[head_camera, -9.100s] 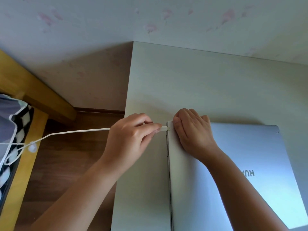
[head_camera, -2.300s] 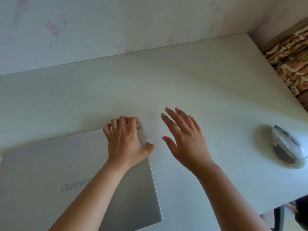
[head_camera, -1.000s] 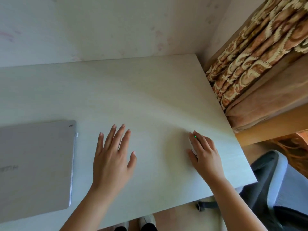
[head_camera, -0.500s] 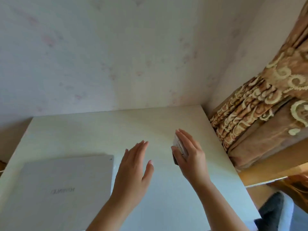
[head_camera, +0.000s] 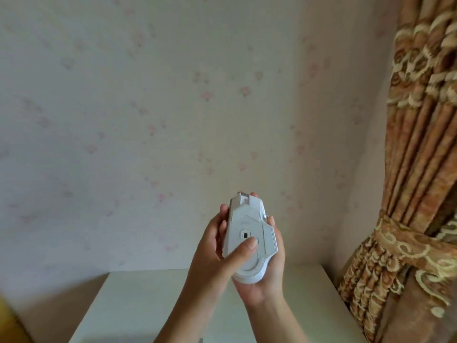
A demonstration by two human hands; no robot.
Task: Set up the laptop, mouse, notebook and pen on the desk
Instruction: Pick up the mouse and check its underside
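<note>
Head view: the mouse [head_camera: 249, 237] is off the desk [head_camera: 138, 305] and held up in both hands, turned belly-up toward the camera, above the desk's far right corner and in front of the wallpapered wall [head_camera: 123, 120]. The right hand [head_camera: 268, 276] cradles it from beneath and from the right, fingers curled around the far side with tips showing at the nose and right flank. The left hand [head_camera: 212, 248] closes on the left flank, its thumb [head_camera: 243, 250] pressed on the underside just beside the small dark sensor window.

The step in hand looks like checking or switching the mouse on — the thumb sits about where a power slider might be, though no switch can be made out. Next it would need turning right way up and setting down on the desk; the laptop, notebook and pen are out of frame.

The mouse is white hard plastic with angular panels, a round cover plate near the tail and a notch at the nose — smooth and light, probably easy to hold. A patterned curtain [head_camera: 420, 169] hangs at the right.
</note>
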